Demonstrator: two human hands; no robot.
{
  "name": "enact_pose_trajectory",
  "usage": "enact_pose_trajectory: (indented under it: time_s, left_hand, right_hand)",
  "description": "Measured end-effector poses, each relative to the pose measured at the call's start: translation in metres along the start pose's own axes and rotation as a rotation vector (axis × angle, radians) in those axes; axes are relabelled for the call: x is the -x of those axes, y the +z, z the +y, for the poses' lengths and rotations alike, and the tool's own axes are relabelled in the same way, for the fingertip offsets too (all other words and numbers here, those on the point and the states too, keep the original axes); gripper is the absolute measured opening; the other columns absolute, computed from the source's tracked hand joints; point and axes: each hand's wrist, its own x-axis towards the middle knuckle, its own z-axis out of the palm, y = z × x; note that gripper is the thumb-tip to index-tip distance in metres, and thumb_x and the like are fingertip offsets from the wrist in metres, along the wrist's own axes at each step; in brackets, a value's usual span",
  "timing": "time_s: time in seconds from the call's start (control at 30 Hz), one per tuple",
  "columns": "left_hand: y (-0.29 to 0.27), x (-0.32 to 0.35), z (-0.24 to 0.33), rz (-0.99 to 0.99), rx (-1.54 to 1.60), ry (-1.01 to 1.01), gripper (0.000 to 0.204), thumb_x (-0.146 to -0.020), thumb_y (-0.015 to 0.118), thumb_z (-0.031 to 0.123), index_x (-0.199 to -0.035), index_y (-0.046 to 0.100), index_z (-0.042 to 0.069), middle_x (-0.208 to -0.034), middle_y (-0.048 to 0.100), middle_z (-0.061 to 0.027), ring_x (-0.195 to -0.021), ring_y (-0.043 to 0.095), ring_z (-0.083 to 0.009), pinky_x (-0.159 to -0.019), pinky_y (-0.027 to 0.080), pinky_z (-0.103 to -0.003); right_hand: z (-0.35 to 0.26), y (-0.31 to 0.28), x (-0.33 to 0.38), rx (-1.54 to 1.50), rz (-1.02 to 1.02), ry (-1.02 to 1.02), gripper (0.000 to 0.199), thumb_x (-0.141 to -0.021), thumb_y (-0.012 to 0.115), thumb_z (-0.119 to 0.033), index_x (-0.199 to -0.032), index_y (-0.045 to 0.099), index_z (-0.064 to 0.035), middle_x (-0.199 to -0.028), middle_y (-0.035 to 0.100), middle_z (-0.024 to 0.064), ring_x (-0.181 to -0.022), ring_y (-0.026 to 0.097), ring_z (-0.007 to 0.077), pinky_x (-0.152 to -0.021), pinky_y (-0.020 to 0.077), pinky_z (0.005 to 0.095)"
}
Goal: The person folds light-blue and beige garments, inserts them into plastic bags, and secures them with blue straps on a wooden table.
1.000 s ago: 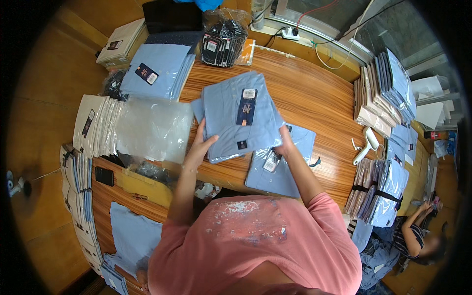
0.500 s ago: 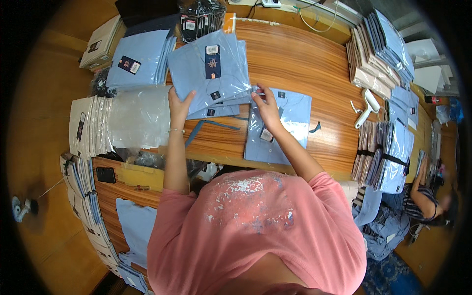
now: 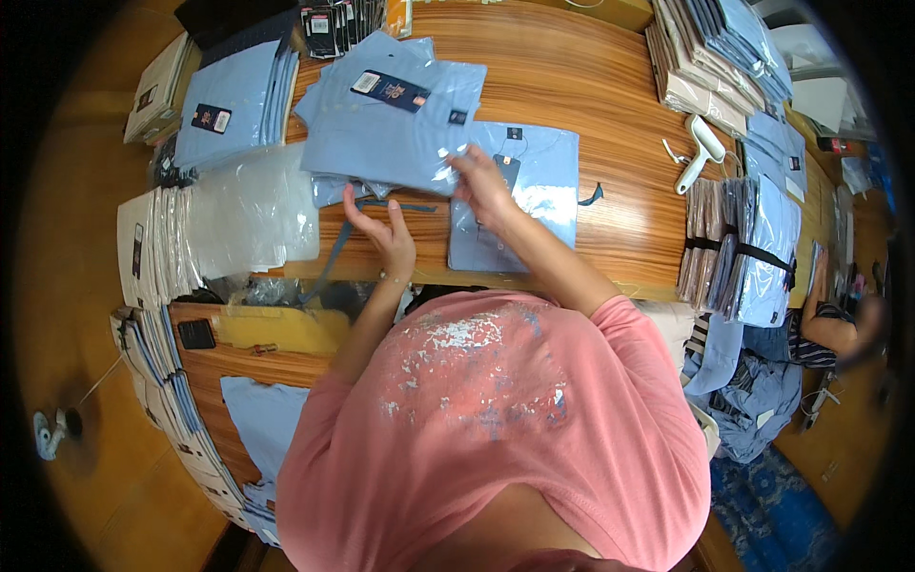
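Note:
A light blue folded shirt in a clear bag (image 3: 400,133), with a dark tag on it, lies turned at an angle over several similar packs. My right hand (image 3: 484,189) pinches its lower right corner. Just below the pack's near edge, my left hand (image 3: 389,243) is open, thumb and fingers apart, fingertips close to the packs underneath. To the right of the pile, a second bagged blue shirt (image 3: 543,200) rests flat on the table, partly behind my right wrist. A dark blue strip (image 3: 335,250) trails over the table edge by my left hand.
Clear plastic bags (image 3: 253,210) and bagged beige shirts (image 3: 143,267) are at the left, with a blue shirt stack (image 3: 224,105) behind. At the right are a white lint roller (image 3: 703,148), strapped shirt bundles (image 3: 762,253) and taller stacks (image 3: 701,76). Another person sits far right.
The upper shirt pack has swung round, its tag now slanting. My left hand has let go of its left side and come down nearer me; my right hand now grips its corner.

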Motion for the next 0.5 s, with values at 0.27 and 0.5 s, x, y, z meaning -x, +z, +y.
enact_pose_trajectory:
  time_s: [0.27, 0.5]
  left_hand:
    - [0.044, -0.024, -0.016, -0.289, -0.626, 0.685, 0.064, -0.081, 0.064, 0.033, -0.136, 0.035, 0.017, -0.143, 0.025, -0.0130, -0.131, 0.024, -0.0358, -0.100, 0.017, -0.065]
    - [-0.006, -0.085, -0.048, -0.418, -1.097, 0.497, 0.063, -0.082, 0.061, 0.040, -0.138, 0.036, 0.024, -0.145, 0.025, -0.0129, -0.131, 0.025, -0.0374, -0.095, 0.019, -0.070]
  right_hand:
    - [-0.186, -0.037, 0.108, 0.476, 0.141, -0.618, 0.021, -0.085, 0.060, -0.019, -0.103, 0.059, -0.0068, -0.087, 0.062, 0.0016, -0.079, 0.056, 0.0089, -0.070, 0.0432, 0.0209]
    - [-0.264, -0.094, 0.153, 0.574, 0.289, -0.768, 0.043, -0.087, 0.059, -0.013, -0.124, 0.048, 0.0059, -0.105, 0.061, 0.0086, -0.096, 0.057, 0.0130, -0.086, 0.0415, 0.0235]
